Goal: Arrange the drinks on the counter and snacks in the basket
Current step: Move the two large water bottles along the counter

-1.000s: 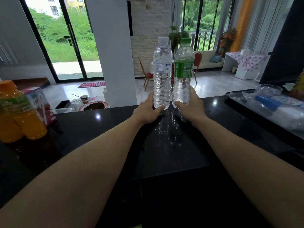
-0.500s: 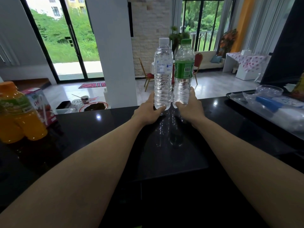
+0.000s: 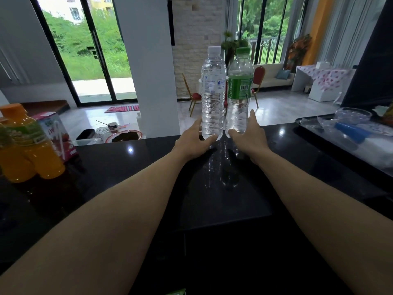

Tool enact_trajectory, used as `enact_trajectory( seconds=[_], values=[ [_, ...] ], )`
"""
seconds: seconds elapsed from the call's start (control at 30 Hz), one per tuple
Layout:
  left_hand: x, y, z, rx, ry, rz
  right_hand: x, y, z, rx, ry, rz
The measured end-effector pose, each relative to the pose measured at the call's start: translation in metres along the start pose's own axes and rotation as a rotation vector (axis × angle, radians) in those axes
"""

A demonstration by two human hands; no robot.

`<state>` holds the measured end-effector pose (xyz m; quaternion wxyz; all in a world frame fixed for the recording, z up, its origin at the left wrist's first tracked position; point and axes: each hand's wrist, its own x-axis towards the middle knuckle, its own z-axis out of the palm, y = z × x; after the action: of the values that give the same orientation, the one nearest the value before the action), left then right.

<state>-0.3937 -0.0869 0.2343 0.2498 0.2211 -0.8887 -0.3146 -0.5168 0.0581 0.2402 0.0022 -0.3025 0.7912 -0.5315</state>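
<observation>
2 drinks: white-capped bottle (image 3: 213,99) and green-capped bottle (image 3: 240,99) stood upright, side by side at the counter's (image 3: 148,165) far edge, your left hand (image 3: 191,143) and right hand (image 3: 249,137) each cupping 1 base between thumb and fingers; a nudge on release could have toppled them over.

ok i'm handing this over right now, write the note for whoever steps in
Left hand: holds the base of the white-capped water bottle.
Right hand: holds the base of the green-capped water bottle.
Both bottles stand upright, side by side, at the far edge of the black counter. The orange juice bottles and a pink carton stand at its left end. A tray of plastic wrapping sits on the right.
Done: the drinks in view are on the counter.
Left: let go of the water bottles, then put the snacks in the basket. No basket is in view.
</observation>
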Motion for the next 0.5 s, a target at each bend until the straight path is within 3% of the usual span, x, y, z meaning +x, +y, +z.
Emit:
enact_trajectory(
  seconds=[0.17,0.4,0.5],
  values=[
    [-0.002,0.003,-0.002,-0.145,0.03,-0.002,-0.004,0.002,0.0,0.031,0.042,-0.028],
    [-0.015,0.005,-0.01,-0.112,0.118,-0.05,-0.015,-0.007,-0.001,-0.001,0.211,-0.081],
    [-0.017,0.007,-0.019,-0.112,0.095,-0.114,-0.024,-0.015,-0.004,-0.087,0.3,-0.186]
  ],
)
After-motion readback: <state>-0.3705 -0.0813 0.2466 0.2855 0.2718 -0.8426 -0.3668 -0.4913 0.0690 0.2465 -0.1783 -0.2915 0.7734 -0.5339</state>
